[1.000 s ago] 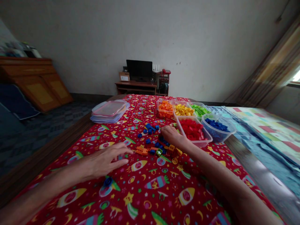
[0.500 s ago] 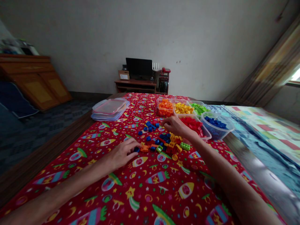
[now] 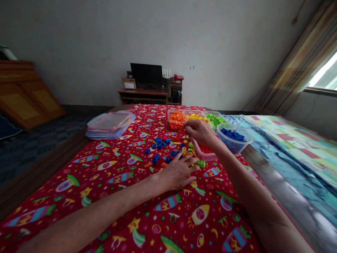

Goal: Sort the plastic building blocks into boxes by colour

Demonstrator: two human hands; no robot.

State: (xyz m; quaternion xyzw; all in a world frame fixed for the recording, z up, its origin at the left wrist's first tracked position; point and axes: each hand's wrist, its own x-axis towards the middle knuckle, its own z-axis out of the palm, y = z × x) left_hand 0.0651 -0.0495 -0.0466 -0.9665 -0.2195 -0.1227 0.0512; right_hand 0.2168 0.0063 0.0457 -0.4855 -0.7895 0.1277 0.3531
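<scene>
Your left hand lies fingers spread over loose blocks; your right hand curls above the box, whether gripping anything I can't tell.

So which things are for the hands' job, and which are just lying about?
Likely for the job:
loose multicoloured plastic bricks
see-through plastic tubs of bricks
flat translucent plastic lids, probably the tubs'

Likely just lying about:
black rectangular monitor
brown cardboard box
</scene>
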